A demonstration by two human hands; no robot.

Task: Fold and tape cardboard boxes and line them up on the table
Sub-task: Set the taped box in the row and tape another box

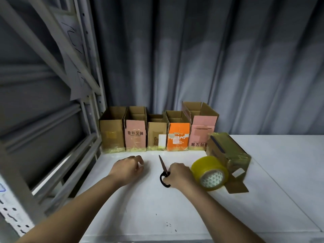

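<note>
Dim, soft, motion-blurred; wide-angle bending at edges, table brightest

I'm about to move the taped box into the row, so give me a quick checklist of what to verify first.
1. Brown cardboard box wrapped in yellowish tape lying on its side on the white table: flap loose at near end, not ok.
2. Black-handled scissors put down: right hand holds them, not ok.
3. Left hand free: ok.
4. Yellow tape roll clear of that box: cannot tell.
5. Five open boxes lined up: ok.
</note>
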